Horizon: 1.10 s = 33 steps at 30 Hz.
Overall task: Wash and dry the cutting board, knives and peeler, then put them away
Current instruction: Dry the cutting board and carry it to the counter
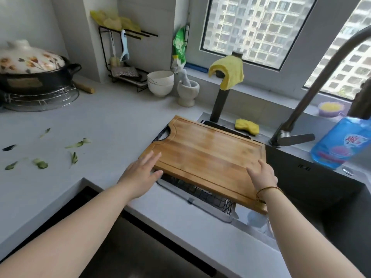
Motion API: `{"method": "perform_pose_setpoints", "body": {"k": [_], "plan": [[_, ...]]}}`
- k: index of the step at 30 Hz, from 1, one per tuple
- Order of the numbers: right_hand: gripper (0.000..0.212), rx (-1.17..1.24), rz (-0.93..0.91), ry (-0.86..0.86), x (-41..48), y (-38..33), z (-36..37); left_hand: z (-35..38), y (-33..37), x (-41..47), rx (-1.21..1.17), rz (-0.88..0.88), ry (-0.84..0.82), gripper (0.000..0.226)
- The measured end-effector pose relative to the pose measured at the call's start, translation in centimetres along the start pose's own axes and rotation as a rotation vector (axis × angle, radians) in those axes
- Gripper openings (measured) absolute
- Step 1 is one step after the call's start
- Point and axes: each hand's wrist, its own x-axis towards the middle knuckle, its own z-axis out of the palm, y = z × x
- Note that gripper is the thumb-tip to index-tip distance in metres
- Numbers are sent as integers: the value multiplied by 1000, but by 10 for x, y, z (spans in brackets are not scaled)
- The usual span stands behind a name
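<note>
1. We see the board [208,155]: rectangular bamboo, with a groove round its edge and a cut-out handle at its far left corner.
2. It lies flat, slightly askew, over a wire basket [200,194] at the left of the sink [301,187].

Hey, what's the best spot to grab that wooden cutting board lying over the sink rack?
Probably the near long edge of the cutting board, coming from the front, one grip near each corner: that edge overhangs the wire rack, leaving room to reach underneath.
</note>
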Motion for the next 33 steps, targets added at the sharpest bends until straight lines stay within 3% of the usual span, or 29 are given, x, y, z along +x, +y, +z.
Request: {"method": "perform_pose_setpoints", "body": {"k": [5, 11, 16, 20, 24, 29, 33], "plan": [[61, 293, 218, -63, 64, 3, -19, 13, 25, 59, 74, -33, -81, 56], [54, 398, 325, -101, 110, -6, -26, 26, 23, 95, 207, -49, -83, 49], [47, 503, 340, -34, 106, -4, -20, 7, 17, 122, 6, -177, 149, 49], [41, 624, 334, -10, 101, -7, -23, -3, 7, 149, -145, -324, 151, 68], [37, 696, 242, 61, 96, -9, -29, -9, 9, 164, -468, -386, 131, 78], [38, 741, 151, 121, 81, -12, -44, -27, 11, 163, -536, -324, 87, 57], [38, 746, 113, 75, 70, -19, -60, -44, 8, 146, -649, -289, 49, 38]]}}
